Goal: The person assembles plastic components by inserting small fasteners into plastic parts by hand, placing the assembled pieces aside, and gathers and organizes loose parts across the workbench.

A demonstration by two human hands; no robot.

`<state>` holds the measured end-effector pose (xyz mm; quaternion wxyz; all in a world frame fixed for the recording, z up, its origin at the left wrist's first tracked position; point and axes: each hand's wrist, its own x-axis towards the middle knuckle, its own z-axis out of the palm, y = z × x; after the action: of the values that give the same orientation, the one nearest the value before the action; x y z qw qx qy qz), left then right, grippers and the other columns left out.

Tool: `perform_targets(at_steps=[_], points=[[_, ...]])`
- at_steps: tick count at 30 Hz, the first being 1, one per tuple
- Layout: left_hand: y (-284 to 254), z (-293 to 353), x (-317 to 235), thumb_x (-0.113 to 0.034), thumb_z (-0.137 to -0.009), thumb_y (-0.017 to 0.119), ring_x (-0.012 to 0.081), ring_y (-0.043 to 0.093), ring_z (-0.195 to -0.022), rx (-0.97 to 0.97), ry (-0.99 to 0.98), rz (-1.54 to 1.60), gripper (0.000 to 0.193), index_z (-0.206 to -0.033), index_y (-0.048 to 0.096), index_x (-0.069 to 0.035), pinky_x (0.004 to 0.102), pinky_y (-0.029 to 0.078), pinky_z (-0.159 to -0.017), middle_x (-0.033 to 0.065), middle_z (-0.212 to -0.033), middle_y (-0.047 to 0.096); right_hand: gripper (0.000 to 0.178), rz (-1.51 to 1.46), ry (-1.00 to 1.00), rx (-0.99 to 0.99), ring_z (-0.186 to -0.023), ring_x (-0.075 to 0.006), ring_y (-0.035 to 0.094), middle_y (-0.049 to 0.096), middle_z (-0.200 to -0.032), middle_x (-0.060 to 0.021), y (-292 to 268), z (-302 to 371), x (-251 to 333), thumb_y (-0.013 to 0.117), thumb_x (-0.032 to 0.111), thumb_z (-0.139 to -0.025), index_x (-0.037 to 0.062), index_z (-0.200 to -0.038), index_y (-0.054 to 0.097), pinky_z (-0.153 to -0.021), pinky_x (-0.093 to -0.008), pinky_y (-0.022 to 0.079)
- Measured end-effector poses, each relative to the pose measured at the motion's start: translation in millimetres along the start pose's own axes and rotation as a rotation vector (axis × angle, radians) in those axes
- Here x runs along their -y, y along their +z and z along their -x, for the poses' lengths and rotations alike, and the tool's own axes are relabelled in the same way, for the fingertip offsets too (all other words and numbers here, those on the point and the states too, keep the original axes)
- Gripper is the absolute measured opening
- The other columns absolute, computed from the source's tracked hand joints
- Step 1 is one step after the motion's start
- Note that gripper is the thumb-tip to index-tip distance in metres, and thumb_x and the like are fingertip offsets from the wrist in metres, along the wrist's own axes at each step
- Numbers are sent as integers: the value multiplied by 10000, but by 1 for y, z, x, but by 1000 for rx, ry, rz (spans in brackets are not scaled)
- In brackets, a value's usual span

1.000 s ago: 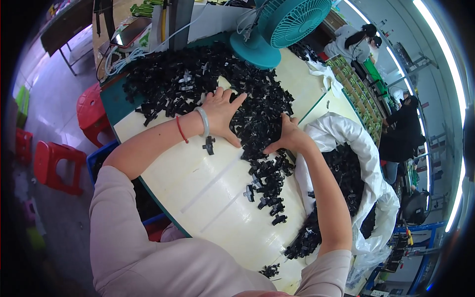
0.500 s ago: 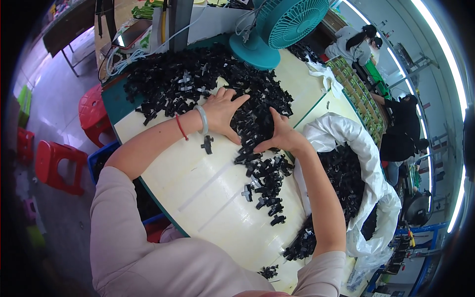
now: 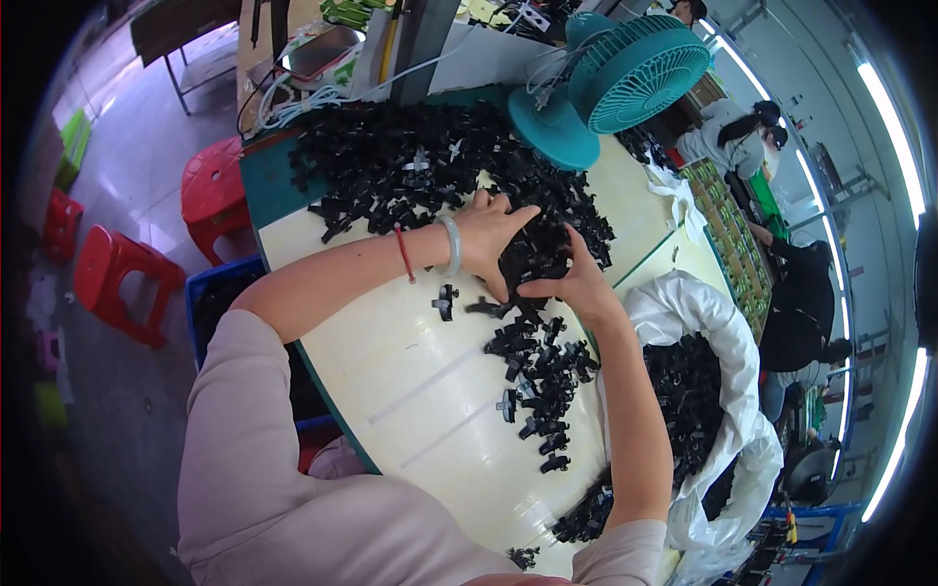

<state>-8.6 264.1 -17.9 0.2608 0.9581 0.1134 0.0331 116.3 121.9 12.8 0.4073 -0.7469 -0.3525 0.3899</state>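
Note:
Small black plastic parts (image 3: pixel 449 176) lie in a wide heap across the far half of the cream table. My left hand (image 3: pixel 486 239), a pale bangle and red cord at its wrist, curves round the left side of a clump at the heap's near edge. On the clump's other side is my right hand (image 3: pixel 586 283), its thumb pointing toward the left thumb. Both hands clasp the clump between them, fingers bent and partly sunk among the parts. A single black part (image 3: pixel 446 303) rests below my left wrist. Nearer me spreads a looser cluster of parts (image 3: pixel 537 366).
A white sack (image 3: pixel 738 366) full of black parts stands beside my right forearm. The teal fan (image 3: pixel 640 78) sits behind the heap. Red stools (image 3: pixel 122 278) and a blue crate (image 3: pixel 210 293) are at the left. Other people (image 3: pixel 796 303) work along the right.
My hands have drawn closer together round the clump, their thumbs now nearly meeting. The whole view has shifted, so the table appears lower and further right.

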Motion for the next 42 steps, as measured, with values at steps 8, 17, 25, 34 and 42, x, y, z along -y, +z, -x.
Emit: perform_targets(at_steps=[8,17,25,34,42], points=[[-5,-8,21,-208,-447,840,347,425,-1133,-13,92,193,1165,-1394,184,-34,368,364,-979,221,-1207,416,1002,-209,-60,135,-1077,-230,514,498,-1162,-134,6,-31,-17,808,-30,-503,-34,-1337,252,-921,-331,446],[-42,-23,34,-123,-450,818,273,477,-1142,121,234,427,1055,-1342,274,24,329,382,-976,202,-1222,473,828,-200,-42,193,-878,-224,615,564,-1031,-125,7,-49,33,754,-77,-546,-31,-1266,347,-711,-311,539],[-84,-35,74,-140,-478,830,280,473,-1152,-148,161,186,1018,-1331,299,24,331,370,-988,197,-1220,482,710,-126,-185,35,-894,-218,605,560,-1019,-133,27,-110,69,716,-95,-613,-32,-1236,382,-765,-322,535],[-81,-50,115,-238,-491,833,380,455,-1121,-252,142,-170,934,-1304,397,-96,409,388,-973,179,-1222,489,875,53,-409,53,-1059,-217,508,486,-1238,-138,32,-137,65,788,32,-608,-10,-1350,326,-866,-309,440],[-80,-16,52,-212,-629,772,325,353,-1239,-339,307,-291,838,-1344,360,-68,374,291,-1048,159,-1330,403,846,451,-321,-114,-1084,-303,537,503,-1230,-218,-17,-67,55,817,224,-602,-43,-1289,403,-870,-353,457]])
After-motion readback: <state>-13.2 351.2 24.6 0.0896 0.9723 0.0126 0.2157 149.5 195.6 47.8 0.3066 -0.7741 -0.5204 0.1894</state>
